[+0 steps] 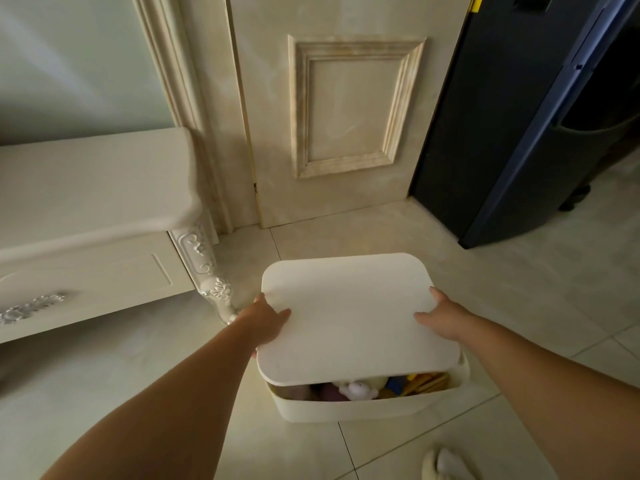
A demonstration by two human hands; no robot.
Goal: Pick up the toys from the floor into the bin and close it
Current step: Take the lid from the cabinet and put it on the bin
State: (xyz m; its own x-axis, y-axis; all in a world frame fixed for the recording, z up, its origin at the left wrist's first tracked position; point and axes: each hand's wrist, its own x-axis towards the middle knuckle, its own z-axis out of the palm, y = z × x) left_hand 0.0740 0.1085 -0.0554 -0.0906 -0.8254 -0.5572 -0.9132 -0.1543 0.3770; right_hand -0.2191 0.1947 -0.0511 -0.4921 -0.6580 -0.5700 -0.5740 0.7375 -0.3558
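A white plastic bin [346,408] stands on the tiled floor in front of me. Its flat white lid [353,317] hovers tilted over it, far edge down and near edge raised. My left hand [266,323] grips the lid's left edge. On the opposite edge, my right hand [441,318] holds the lid. Through the gap under the near edge I see toys inside: a pale plush toy [360,389], a dark purple soft shape [330,393], and blue and yellow blocks [415,382].
A white ornate cabinet [86,237] with a carved leg [216,289] stands at the left, close to the bin. A cream panelled door [346,116] is straight ahead. A dark appliance [502,116] fills the right. A white slipper [446,465] lies near the bottom edge.
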